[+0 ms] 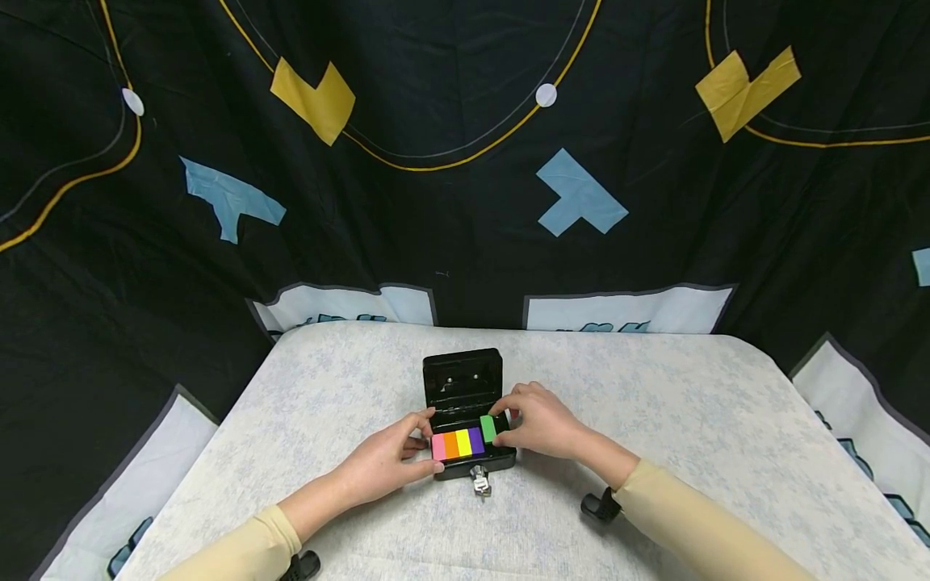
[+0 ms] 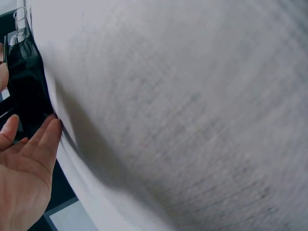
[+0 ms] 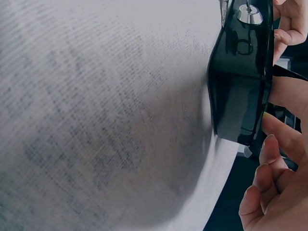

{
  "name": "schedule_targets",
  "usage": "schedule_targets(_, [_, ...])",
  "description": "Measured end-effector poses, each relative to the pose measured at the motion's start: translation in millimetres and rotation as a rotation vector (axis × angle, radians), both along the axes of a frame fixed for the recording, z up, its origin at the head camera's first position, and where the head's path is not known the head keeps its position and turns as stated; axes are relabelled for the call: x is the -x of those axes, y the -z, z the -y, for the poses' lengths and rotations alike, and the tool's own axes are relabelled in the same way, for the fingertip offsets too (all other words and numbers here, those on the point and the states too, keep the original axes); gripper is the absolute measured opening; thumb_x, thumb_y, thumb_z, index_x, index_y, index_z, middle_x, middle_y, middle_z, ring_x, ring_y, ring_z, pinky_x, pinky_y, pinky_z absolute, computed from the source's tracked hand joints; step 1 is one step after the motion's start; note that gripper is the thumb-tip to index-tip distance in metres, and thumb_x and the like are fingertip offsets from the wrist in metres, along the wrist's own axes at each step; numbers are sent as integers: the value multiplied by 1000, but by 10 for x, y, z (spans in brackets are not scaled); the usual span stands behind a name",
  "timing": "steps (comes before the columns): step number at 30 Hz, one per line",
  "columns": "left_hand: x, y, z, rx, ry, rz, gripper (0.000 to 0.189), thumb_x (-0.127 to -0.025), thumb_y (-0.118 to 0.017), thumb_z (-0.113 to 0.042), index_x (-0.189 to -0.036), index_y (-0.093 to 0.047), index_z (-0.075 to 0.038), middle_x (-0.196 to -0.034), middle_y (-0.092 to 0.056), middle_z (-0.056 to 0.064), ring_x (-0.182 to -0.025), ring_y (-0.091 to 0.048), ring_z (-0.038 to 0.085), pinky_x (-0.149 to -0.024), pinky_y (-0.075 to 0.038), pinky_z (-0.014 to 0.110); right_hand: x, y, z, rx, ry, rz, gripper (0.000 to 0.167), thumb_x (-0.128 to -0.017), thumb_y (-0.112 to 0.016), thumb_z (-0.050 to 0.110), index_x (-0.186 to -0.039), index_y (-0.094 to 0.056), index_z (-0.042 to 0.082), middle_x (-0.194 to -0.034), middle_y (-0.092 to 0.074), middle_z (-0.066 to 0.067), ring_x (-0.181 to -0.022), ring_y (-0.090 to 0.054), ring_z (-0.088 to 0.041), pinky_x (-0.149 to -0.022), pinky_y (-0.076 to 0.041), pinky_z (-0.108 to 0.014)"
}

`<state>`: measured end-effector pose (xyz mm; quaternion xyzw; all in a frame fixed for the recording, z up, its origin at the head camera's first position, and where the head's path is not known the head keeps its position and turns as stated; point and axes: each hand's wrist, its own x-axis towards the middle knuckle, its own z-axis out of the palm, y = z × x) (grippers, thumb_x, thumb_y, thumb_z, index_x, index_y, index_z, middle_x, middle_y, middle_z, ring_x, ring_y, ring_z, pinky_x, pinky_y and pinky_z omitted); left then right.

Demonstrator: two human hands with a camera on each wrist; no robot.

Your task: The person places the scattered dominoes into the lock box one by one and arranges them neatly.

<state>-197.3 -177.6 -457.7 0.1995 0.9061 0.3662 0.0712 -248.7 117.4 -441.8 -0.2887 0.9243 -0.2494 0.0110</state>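
A small black metal cash box stands with its lid raised. Pink, orange, yellow and purple rectangular blocks lie side by side in it, toward the left. My right hand pinches a green rectangular block at the box's right end, slightly tilted and set back from the purple one. My left hand spans the box's left end, thumb at the front corner and forefinger toward the rear. In the left wrist view, two straight fingers touch the box's side. Whether the green block touches the bottom is hidden.
A key with a tag and ring hangs from the lock at the box's front. The box stands on a table covered with pale patterned cloth. Behind it hangs a dark printed curtain. Black wrist devices sit under both sleeves.
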Motion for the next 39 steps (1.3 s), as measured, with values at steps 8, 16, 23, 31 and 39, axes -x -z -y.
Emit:
schedule_targets(8, [3,-4,-4,0,2,-3,46,-88,-80,-49,-111,-53,-20,-162,-39,2,-111,-69,14,-97,-55,41,17,13,45,-48,-17,-45,39,-77,-90,35,-111,-78,21,-82,-56,2,-81,-43,-15,-71,-38,-31])
schedule_targets(16, [-1,-14,-1,-1,-1,-3,46,-88,-80,-48,-110,-53,-18,-162,-39,3,-111,-69,15,-98,-54,44,7,-30,96,-85,-10,-36,36,-77,-90,31,-108,-78,17,-82,-56,0,-81,-42,-17,-69,-38,-33])
schedule_targets(23, [1,-16,-3,-5,-1,-1,46,-88,-80,-46,-110,-53,-17,-162,-39,4,-110,-69,16,-98,-54,45,20,-13,123,-134,-2,-51,36,-76,-91,31,-107,-79,17,-80,-53,4,-80,-41,-16,-70,-38,-32])
schedule_targets(31, [0,-8,2,0,4,-11,46,-88,-79,-48,-110,-53,-18,-161,-40,3,-111,-69,16,-97,-54,43,22,5,132,-168,3,-58,35,-74,-92,33,-104,-79,18,-80,-52,7,-79,-41,-16,-68,-38,-31])
schedule_targets(39, [-2,3,-2,-1,1,-1,45,-87,-80,-49,-110,-53,-21,-162,-39,-1,-111,-68,12,-97,-54,40,0,-29,149,-184,11,-22,34,-75,-92,31,-103,-79,16,-85,-55,5,-81,-43,-16,-69,-40,-32])
